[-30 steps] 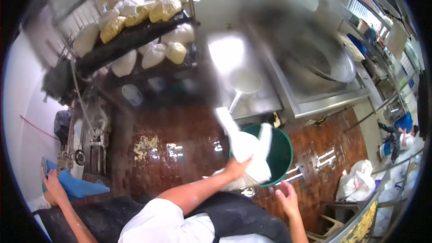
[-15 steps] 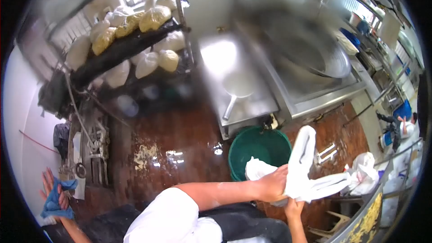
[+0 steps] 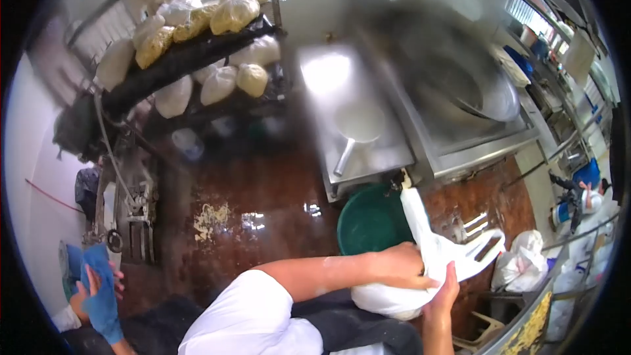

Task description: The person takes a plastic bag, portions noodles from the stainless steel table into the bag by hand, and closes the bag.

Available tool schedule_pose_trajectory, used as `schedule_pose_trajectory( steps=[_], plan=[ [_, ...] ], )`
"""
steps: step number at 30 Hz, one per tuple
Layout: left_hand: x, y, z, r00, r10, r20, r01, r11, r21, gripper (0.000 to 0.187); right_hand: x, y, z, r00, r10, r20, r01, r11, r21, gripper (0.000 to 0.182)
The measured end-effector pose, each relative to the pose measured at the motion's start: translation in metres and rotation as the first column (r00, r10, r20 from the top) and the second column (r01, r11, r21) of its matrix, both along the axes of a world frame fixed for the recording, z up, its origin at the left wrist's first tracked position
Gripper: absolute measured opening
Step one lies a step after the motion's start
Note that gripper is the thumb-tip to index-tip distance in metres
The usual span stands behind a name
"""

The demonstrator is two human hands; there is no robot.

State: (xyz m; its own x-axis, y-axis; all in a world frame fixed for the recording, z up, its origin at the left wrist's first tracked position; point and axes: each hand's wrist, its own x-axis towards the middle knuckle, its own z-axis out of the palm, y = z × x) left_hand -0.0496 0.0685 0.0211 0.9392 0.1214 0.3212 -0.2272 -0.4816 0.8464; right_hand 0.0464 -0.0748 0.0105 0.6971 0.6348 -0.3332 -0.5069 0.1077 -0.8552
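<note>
A white plastic bag [image 3: 388,301] with a rounded, filled lower part sits by the dark-clad lap, its contents hidden. My left hand [image 3: 401,264] reaches across from the white sleeve and is closed around the bag's neck. Against the other side of the neck is my right hand [image 3: 445,290], also closed on the plastic. Two long handle loops stick out above the hands, one up toward the steel table and one to the right. Just behind the bag stands a green tub [image 3: 369,220].
Steel table [image 3: 388,161] with a long-handled pan [image 3: 358,123]; large wok [image 3: 503,102] at right. Filled bags [image 3: 234,14] line the rack. A co-worker's hand with blue material [image 3: 102,296] is at lower left. White bags [image 3: 524,263] lie right; scraps [image 3: 211,221] on the floor.
The bag's filled part has come down and nearer to my lap, away from the tub. My right hand has risen beside my left. The co-worker's hands at left have come together around the blue material.
</note>
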Motion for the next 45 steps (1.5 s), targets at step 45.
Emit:
schedule_pose_trajectory(
  steps=[45],
  plan=[
    [-0.237, 0.255, -0.128, 0.250, 0.865, -0.436, -0.399, -0.318, -0.860, 0.040, 0.030, 0.153, 0.003, 0.827, 0.376, 0.418, -0.256, 0.914, -0.316, 0.021]
  ],
)
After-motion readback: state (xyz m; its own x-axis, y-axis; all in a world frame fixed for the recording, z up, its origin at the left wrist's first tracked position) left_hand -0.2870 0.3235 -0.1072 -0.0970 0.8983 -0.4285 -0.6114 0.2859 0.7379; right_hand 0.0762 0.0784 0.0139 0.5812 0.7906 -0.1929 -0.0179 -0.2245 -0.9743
